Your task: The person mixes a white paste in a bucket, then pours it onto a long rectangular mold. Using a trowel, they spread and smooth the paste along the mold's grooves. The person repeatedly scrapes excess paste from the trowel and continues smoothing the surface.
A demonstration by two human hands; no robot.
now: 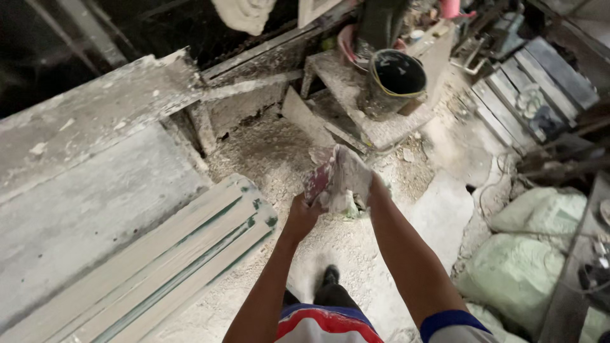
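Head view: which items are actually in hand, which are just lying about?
In hand:
- crumpled dusty rag, gripped by left hand; right hand is tucked behind it

Lying about:
- black bucket on a dusty stool
- grooved pale boards
- green sacks
- wooden slats

Illumination was uneven and moderate. The sawdust-covered floor (356, 235) at centre was brightest, pale and nearly washed out. The upper left corner fell into deep shadow with detail lost. Shadows elsewhere were soft. Straight edges bowed toward the frame margins, indicating wide-angle distortion. The gloved right hand (346, 181) showed slight motion blur.
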